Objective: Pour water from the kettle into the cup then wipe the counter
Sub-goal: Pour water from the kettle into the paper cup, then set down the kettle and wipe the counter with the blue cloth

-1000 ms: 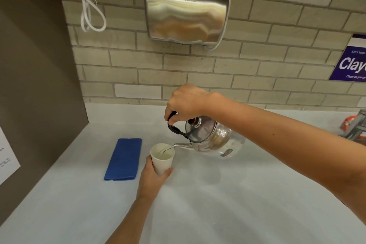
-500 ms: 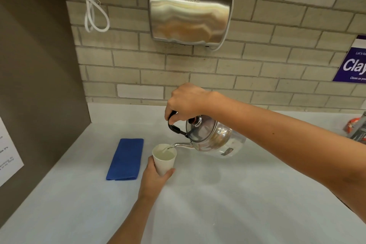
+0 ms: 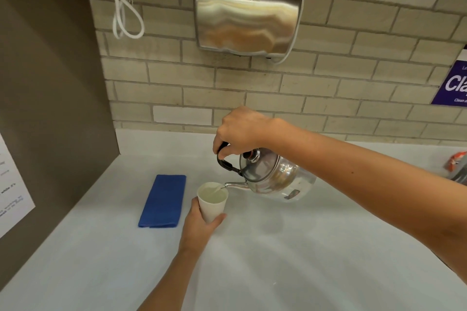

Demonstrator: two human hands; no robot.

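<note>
Steel kettle (image 3: 273, 177) in right hand (image 3: 242, 131), spout over left-hand-gripped (image 3: 199, 225) cup (image 3: 211, 202).

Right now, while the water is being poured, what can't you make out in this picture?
All in the head view:
- Purple sign: cut off by the right edge, words incomplete.
- Orange thing: cut off by the right edge, can't be identified.
- Paper on the left panel: print too small and blurred.
- Kettle handle: mostly hidden under the right hand.

A pale white counter (image 3: 290, 247) bounded by a brick wall (image 3: 353, 98) at the rear is shown, on which a folded blue cloth (image 3: 163, 201) is laid flat toward the left.
</note>
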